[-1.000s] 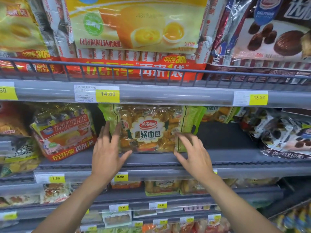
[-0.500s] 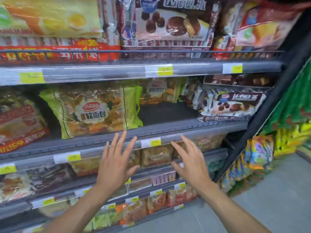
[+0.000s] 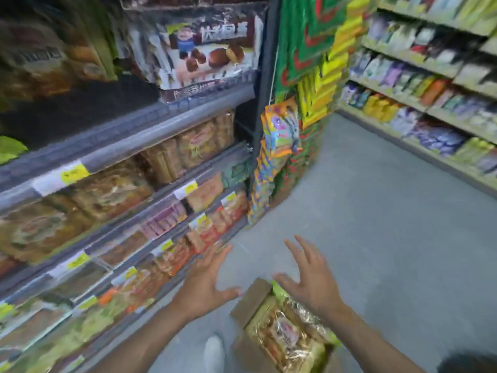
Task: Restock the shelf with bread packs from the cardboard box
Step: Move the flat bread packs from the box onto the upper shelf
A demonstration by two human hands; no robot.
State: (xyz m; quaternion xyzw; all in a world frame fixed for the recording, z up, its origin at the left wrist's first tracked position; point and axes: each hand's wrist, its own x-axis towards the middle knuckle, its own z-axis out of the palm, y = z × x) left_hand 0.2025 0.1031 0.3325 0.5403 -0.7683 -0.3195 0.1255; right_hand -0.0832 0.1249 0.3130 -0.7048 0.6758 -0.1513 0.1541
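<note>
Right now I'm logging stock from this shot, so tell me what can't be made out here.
- Price tags on the shelf, head view: motion blur wipes out the figures.
- Cardboard box: the right hand and forearm cover part of it and the bottom edge cuts it off, so the count of bread packs is hidden.
- Far shelves: goods too small and blurred to name.
- Left hand: empty, open.

Cardboard box (image 3: pixel 250 300) on floor (image 3: pixel 390 224), lower centre, just right of shelf (image 3: pixel 129 146) base. Bread pack (image 3: pixel 285 335) inside box. Left hand (image 3: pixel 207 281) spread above floor, between shelf and box. Right hand (image 3: pixel 309 281) spread above box's far end. Shoe (image 3: pixel 214 351) left of box. Hanging snack packets (image 3: pixel 279 127) at shelf's right end. Second shelving unit (image 3: pixel 430 84) across aisle, far right.
</note>
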